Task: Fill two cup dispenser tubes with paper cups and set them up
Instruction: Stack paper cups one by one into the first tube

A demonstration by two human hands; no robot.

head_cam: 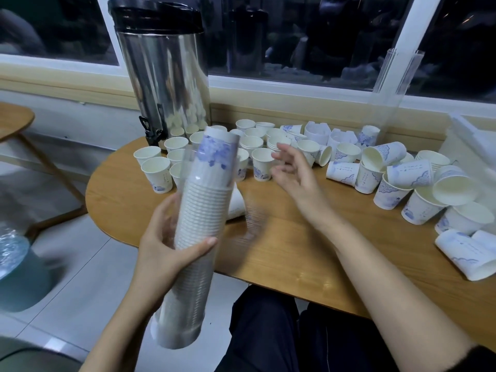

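"one tube (198, 224) looked close to full, didn't it?"

"it did. the left hand (171, 245) gripped it about the middle, thumb across the front, and held it tilted, its lower end down past the table's edge. the stack of cups (206, 200) inside reached nearly to the top end, where a blue-printed cup showed."

"and the right hand (295, 170)?"

"it held nothing. its fingers were spread and loosely bent, blurred, above the table (295, 251), just beside the loose cups (261, 162) that stood in front of the metal urn (166, 76)."

"so which step was that?"

"filling the first tube, by my reading, near its end. the second tube (400, 84) stood at the back right against the window, and whether any cups were in it could not be told."

"what did the next move call for?"

"probably the right hand pinching one more cup, or a short nested stack, then lining it up square with the tube's open mouth so it slid in without catching. many cups at the right lay tipped over and would need turning first."
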